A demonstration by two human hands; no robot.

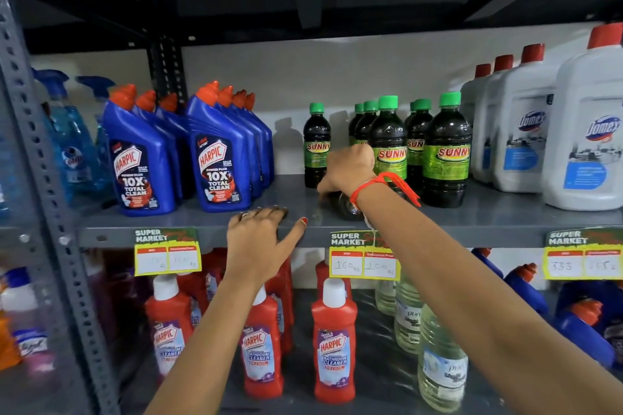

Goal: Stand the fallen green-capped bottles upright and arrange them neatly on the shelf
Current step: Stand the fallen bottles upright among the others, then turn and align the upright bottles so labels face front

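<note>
Grey slotted-steel rack upright at left, pale wall behind.

A shop is shown. A grey metal shelf is filled with rows of the same cleaning bottles. Blue bottles are lined up at 9 o'clock, green-capped bottles at the middle, and white jugs at 3 o'clock. Yellow price tags marked "SUPER MARKET", with prices written on them, are stuck to the shelf's front edge. More red bottles are stocked at 6 o'clock.
</note>
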